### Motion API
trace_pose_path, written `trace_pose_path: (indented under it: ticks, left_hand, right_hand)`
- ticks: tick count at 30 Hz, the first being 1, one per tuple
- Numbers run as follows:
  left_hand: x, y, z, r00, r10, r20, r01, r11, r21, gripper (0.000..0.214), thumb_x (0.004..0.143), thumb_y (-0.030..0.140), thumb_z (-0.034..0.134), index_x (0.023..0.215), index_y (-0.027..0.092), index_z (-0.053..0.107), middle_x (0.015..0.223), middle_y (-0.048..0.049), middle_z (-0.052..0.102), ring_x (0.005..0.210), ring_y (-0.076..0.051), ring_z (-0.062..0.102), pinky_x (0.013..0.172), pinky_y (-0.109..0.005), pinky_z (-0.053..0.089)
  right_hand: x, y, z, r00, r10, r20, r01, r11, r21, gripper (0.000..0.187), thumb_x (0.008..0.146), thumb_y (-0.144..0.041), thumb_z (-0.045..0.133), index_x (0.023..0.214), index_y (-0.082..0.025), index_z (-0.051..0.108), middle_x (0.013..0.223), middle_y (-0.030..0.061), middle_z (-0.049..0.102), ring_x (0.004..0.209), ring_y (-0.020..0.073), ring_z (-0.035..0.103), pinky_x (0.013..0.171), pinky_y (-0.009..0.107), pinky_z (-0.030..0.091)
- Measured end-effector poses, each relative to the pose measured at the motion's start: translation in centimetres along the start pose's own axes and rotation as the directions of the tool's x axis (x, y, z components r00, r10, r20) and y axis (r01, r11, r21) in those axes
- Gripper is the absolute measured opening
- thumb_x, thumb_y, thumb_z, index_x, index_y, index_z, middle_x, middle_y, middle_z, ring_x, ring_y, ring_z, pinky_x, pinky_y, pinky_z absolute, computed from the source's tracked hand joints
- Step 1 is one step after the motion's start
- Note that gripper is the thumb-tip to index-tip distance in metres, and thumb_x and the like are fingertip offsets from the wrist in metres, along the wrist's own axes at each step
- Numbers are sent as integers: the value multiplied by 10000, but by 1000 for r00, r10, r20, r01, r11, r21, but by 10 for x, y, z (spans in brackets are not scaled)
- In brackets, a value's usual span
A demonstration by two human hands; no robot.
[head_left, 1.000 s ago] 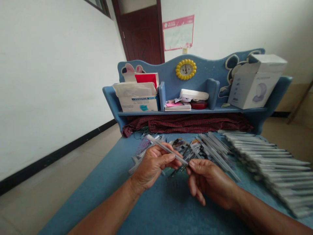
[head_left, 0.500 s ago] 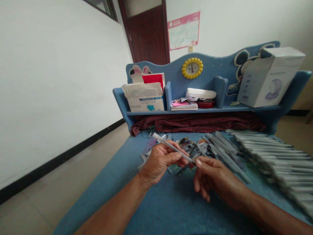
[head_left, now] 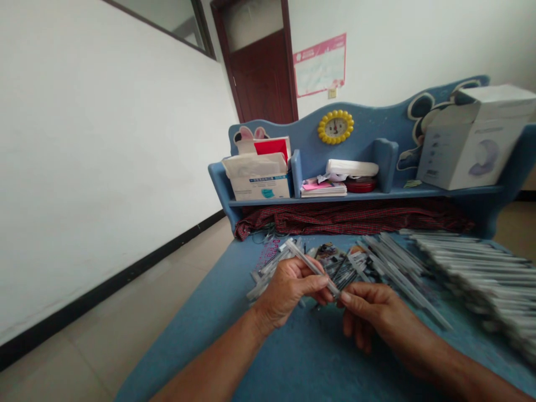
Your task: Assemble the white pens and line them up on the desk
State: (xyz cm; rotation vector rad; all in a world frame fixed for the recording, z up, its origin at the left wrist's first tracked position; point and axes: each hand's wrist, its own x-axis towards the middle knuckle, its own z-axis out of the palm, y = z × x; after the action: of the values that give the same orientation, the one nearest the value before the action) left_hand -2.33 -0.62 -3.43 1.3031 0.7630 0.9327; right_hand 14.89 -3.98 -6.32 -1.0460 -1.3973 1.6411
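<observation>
A clear, slim pen barrel (head_left: 304, 258) is held slantwise above the blue table, its upper end pointing away to the left. My left hand (head_left: 288, 290) is closed round its middle, thumb on top. At the lower end, my right hand (head_left: 372, 310) pinches the tip between thumb and forefinger, with the other fingers curled below. Whether a small part sits in that pinch is hidden by the fingertips. Just behind my hands lies a heap of small dark pen parts (head_left: 341, 268). More clear barrels (head_left: 270, 268) lie to the left of it.
Long clear barrels (head_left: 402, 273) lie loose right of the heap. A large stack of pens (head_left: 473, 273) fills the table's right side. Behind stands a blue shelf (head_left: 364, 195) with a mask box (head_left: 259, 187), a yellow clock (head_left: 335, 127) and a white carton (head_left: 473, 139). A checked cloth (head_left: 355, 218) lies beneath.
The view has shifted, so the whole scene sits lower and further right. Both hands keep their hold on the pen barrel, which now slants a little more steeply.
</observation>
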Motion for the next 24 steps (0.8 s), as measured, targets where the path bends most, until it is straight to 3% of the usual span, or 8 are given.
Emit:
trace_pose_path:
  ticks: [19, 24]
  left_hand:
    - [3, -1, -1, 991, -79, -107, 78, 997, -12, 181, 697, 236, 667, 776, 119, 552, 625, -24, 648, 478, -129, 610, 479, -228, 487]
    - [2, 1, 0, 990, -104, -98, 107, 994, 24, 193, 694, 247, 669, 776, 122, 547, 606, -26, 650, 471, -129, 602, 477, -226, 479]
  right_hand:
    - [-1, 2, -1, 993, 69, 101, -78, 993, 90, 413, 788, -563, 466, 749, -153, 504, 515, 8, 599, 349, 80, 486, 339, 175, 368]
    - [2, 3, 0, 993, 43, 109, -46, 999, 27, 355, 744, -510, 553, 783, -159, 526, 540, -8, 594, 357, 75, 481, 352, 179, 361]
